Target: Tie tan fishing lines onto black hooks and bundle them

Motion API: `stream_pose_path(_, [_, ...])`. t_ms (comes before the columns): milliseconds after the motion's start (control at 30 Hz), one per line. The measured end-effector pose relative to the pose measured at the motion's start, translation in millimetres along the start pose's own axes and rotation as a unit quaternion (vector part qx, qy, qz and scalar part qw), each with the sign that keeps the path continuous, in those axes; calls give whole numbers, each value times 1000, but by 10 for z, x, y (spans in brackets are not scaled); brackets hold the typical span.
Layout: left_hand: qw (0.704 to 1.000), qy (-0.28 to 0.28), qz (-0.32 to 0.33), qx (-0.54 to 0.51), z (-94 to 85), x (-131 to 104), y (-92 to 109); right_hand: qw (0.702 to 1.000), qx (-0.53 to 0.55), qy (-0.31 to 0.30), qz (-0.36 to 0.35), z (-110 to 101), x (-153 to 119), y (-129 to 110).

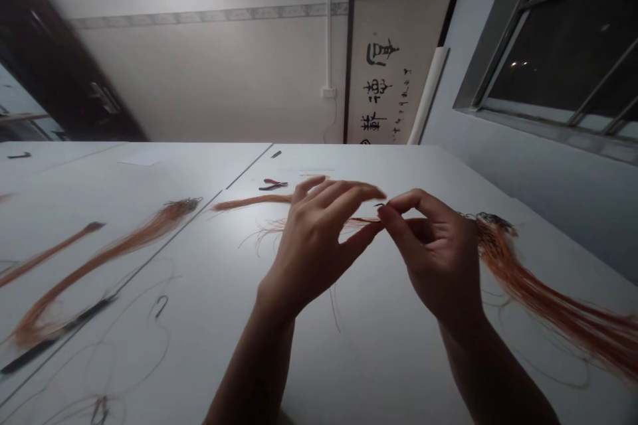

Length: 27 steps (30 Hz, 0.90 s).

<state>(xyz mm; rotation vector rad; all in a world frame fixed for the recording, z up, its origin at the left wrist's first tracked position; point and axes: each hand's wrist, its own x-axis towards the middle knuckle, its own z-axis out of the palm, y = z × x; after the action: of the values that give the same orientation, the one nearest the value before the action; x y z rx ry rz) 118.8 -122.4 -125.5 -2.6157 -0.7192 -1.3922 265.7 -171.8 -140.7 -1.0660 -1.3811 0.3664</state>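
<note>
Between my right hand's (438,246) pinched thumb and forefinger, over the table (379,358), sits the hook (379,205) — likely light, stiff, slippery, best gripped by the shank — while my left hand (319,232) spreads beside limp-looking thread (363,220).

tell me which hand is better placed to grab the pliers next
Probably the left hand: it is nearer the pliers, which lie on the table beyond it, toward its left. The right hand is farther off and appears to pinch a small dark piece.
</note>
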Motion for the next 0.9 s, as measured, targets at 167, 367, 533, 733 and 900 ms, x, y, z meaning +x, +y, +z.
stream_pose_path(167, [996, -62, -58, -22, 18, 22, -78, 996, 74, 43, 21, -91, 125, 84])
stream_pose_path(367, [990, -39, -138, 6, -118, -37, -526, 985, 148, 34, 82, -245, 573, 634])
stream_pose_path(533, [966, -83, -245, 24, -82, -175, -1100, 978, 122, -6, 168, -298, 884, 1353])
stream_pose_path(733, [903, -227, -362, 42, 71, -425, -1652, 950, 56, -34, 305, -205, 815, 2433])
stream_pose_path(900, [845, -300, -440, 48, 133, -556, -1913, 942, 24, -15, 333, -123, 631, 3008])
